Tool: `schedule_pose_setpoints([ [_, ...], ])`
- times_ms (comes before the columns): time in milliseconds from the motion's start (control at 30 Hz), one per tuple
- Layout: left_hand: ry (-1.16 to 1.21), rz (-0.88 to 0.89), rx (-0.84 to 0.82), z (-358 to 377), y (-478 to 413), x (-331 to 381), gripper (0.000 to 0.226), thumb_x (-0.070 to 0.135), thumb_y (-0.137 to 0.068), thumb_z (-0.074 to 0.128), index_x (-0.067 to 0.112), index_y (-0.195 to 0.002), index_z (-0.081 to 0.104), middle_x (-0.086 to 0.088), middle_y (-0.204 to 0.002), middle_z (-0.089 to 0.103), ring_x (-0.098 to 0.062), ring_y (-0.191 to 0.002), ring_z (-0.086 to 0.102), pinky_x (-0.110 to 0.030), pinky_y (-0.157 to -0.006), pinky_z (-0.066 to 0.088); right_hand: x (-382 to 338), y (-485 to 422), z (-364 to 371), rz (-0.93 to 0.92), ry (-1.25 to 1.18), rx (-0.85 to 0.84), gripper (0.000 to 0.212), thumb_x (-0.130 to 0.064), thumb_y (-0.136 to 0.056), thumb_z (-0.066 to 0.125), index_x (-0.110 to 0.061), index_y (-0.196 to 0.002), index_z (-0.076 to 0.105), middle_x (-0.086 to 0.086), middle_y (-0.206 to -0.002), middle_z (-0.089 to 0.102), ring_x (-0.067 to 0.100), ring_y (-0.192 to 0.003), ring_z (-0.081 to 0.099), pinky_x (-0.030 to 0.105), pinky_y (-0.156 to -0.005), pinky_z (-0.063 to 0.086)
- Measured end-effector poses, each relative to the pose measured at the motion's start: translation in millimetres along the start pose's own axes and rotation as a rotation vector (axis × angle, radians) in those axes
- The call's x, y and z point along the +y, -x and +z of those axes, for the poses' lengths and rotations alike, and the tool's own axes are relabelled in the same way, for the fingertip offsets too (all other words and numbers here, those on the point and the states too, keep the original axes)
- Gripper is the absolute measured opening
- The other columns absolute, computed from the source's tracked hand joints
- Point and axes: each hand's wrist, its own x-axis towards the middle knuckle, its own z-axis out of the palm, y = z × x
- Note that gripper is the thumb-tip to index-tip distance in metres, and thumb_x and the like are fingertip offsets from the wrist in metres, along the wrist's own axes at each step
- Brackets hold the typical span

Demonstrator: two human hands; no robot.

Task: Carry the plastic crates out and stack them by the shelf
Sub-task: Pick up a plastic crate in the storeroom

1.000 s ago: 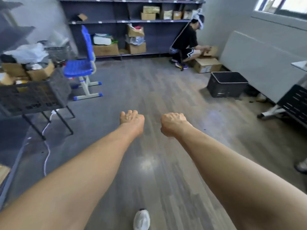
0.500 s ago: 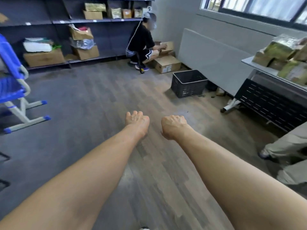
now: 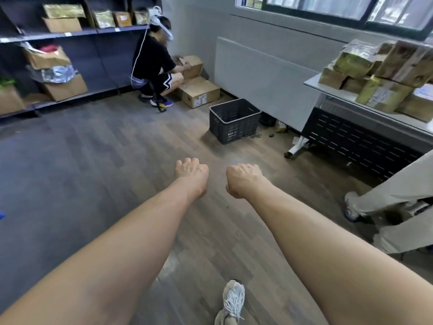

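Note:
A black plastic crate (image 3: 234, 120) with slotted walls stands on the wood floor near the white wall panel, ahead and slightly right of my hands. Both my arms reach forward at mid-frame. My left hand (image 3: 191, 170) and my right hand (image 3: 242, 174) hang with fingers curled under, holding nothing, side by side and well short of the crate. The dark shelf (image 3: 70, 34) with cardboard boxes runs along the back wall at left.
A person (image 3: 153, 66) crouches by cardboard boxes (image 3: 199, 91) at the shelf's right end. A table (image 3: 365, 97) piled with wrapped boxes stands at right. Another person's legs (image 3: 393, 195) are at the right edge. My shoe (image 3: 233, 299) shows below.
My view has swung right and moved forward: the blue chair left the frame, the crate and crouching person came closer, the table entered at right. My hands kept their curled pose.

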Motion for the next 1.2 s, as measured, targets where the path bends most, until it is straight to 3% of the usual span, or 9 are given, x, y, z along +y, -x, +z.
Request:
schedule_pose_setpoints([
  [233, -0.013, 0.040, 0.004, -37, -144, 52, 0.044, 0.028, -0.090, 0.057, 0.019, -0.132, 0.049, -0.006, -0.134, 0.044, -0.024, -0.129, 0.036, -0.034, -0.102, 0.031, 94, -115, -26, 0.033, -0.038, 0.031, 0.025, -0.020, -0.093, 0.054, -0.012, -0.115, 0.062, 0.008, -0.123, 0.062, 0.026, -0.115, 0.058, 0.030, -0.089, 0.042],
  [500, 0.005, 0.051, 0.000, -80, -286, 89, 0.045, 0.028, -0.090, 0.059, 0.014, -0.132, 0.049, -0.008, -0.133, 0.044, -0.026, -0.128, 0.036, -0.034, -0.102, 0.032, 190, -239, -58, 0.101, -0.048, 0.060, 0.029, -0.023, -0.093, 0.054, -0.013, -0.120, 0.058, 0.009, -0.126, 0.057, 0.028, -0.118, 0.054, 0.033, -0.092, 0.040],
  [1200, 0.089, 0.092, -0.085, -119, -680, 99, 0.049, 0.029, -0.092, 0.059, 0.010, -0.135, 0.047, -0.010, -0.135, 0.044, -0.027, -0.128, 0.038, -0.036, -0.102, 0.035, 301, -613, -116, 0.108, -0.092, 0.023, 0.033, -0.025, -0.090, 0.060, -0.010, -0.119, 0.054, 0.010, -0.126, 0.056, 0.030, -0.118, 0.052, 0.036, -0.095, 0.037],
])
